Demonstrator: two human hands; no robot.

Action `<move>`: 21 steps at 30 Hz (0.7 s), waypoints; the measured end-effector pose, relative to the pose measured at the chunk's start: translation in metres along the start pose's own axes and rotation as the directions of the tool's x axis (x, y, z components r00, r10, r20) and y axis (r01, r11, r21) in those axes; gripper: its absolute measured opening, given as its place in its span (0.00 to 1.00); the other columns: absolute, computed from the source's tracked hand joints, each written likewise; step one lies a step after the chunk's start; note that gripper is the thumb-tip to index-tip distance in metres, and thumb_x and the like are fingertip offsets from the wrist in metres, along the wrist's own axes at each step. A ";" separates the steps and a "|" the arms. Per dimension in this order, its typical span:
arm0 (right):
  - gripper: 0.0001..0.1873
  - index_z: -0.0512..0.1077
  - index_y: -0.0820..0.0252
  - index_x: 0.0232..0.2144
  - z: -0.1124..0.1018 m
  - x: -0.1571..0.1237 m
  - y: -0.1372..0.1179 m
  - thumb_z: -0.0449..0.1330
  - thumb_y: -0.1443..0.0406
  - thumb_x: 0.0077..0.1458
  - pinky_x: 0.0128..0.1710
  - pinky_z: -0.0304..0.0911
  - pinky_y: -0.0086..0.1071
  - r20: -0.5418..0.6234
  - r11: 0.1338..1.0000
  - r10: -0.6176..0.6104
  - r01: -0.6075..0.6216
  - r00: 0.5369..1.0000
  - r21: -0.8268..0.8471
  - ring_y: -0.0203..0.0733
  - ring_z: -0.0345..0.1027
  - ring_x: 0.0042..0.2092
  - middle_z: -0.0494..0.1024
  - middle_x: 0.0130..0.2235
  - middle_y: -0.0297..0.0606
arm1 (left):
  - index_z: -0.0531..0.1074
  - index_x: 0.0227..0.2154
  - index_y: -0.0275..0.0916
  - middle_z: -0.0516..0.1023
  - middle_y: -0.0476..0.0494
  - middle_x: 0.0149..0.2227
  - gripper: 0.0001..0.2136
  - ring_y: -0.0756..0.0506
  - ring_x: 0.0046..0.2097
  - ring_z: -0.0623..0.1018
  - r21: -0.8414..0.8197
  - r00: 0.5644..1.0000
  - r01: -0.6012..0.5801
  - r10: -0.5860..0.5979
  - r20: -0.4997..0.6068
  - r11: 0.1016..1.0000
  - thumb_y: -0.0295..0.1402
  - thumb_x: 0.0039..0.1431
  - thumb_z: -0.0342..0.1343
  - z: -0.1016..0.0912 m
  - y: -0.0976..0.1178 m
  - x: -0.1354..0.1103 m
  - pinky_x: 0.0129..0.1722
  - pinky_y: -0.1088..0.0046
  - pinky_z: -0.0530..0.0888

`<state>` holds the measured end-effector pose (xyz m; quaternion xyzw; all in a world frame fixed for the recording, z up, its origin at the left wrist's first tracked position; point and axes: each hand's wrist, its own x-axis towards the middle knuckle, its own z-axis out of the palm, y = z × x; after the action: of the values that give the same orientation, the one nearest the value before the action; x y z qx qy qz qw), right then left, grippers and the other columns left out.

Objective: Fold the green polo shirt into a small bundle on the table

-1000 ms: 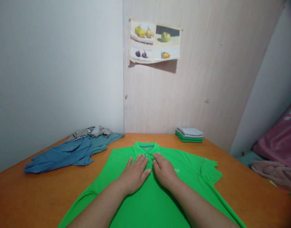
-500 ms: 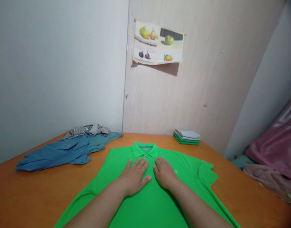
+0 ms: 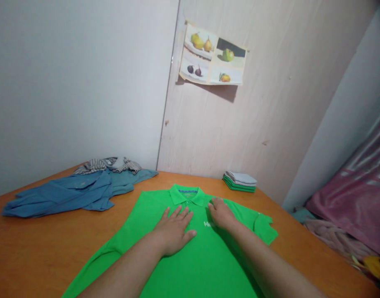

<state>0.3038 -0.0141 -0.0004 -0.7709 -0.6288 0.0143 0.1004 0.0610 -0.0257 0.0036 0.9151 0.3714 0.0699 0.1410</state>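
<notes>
A bright green polo shirt (image 3: pixel 183 273) lies spread face up on the orange table, its collar pointing away from me. My left hand (image 3: pixel 175 231) rests flat on the chest just below the collar, fingers spread, thumb out to the right. On the other side of the button placket, near the right-hand shoulder, my right hand (image 3: pixel 221 213) lies palm down with its fingers stretched out. White lettering on the chest shows partly beside it; the rest is covered by the hand. The sleeve at the right lies bent, with an uneven edge.
Loose blue garments (image 3: pixel 65 192) and a striped cloth (image 3: pixel 98 165) lie at the table's (image 3: pixel 31 248) back left. A small stack of folded grey and green clothes (image 3: pixel 240 182) sits at the back right. Pink fabric (image 3: pixel 347 207) is beyond the right edge. Fruit pictures (image 3: pixel 213 56) hang on the wall.
My right hand has slid right and slightly away across the shirt, uncovering white lettering. My left hand stays on the chest. The view has tilted a little.
</notes>
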 end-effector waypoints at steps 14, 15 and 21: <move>0.44 0.48 0.66 0.70 0.013 0.020 0.045 0.36 0.43 0.64 0.67 0.32 0.59 0.093 0.968 0.225 -0.213 0.970 -0.130 0.55 0.34 0.72 0.45 0.72 0.50 | 0.48 0.71 0.44 0.43 0.44 0.72 0.34 0.35 0.72 0.43 0.069 0.999 0.010 -0.013 0.032 0.998 0.56 0.68 0.35 -0.005 0.005 -0.003 0.67 0.39 0.42; 0.44 0.49 0.66 0.70 0.012 0.022 0.044 0.37 0.42 0.64 0.67 0.32 0.59 0.091 0.968 0.223 -0.210 0.971 -0.135 0.55 0.34 0.72 0.44 0.72 0.50 | 0.48 0.71 0.45 0.43 0.44 0.72 0.34 0.35 0.72 0.43 0.068 0.999 0.011 -0.013 0.033 0.998 0.56 0.68 0.35 -0.005 0.005 -0.003 0.67 0.39 0.42; 0.45 0.46 0.66 0.71 0.015 0.031 0.028 0.36 0.41 0.64 0.68 0.31 0.55 0.079 0.988 0.125 -0.116 0.989 -0.106 0.54 0.30 0.73 0.43 0.73 0.49 | 0.48 0.71 0.44 0.43 0.44 0.72 0.34 0.35 0.72 0.43 0.063 1.000 0.014 -0.016 0.026 0.998 0.56 0.68 0.34 -0.003 0.005 -0.003 0.67 0.39 0.42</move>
<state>0.3347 0.0127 -0.0168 -0.8103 -0.5847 0.0216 0.0332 0.0614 -0.0301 0.0081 0.9170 0.3784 0.0451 0.1176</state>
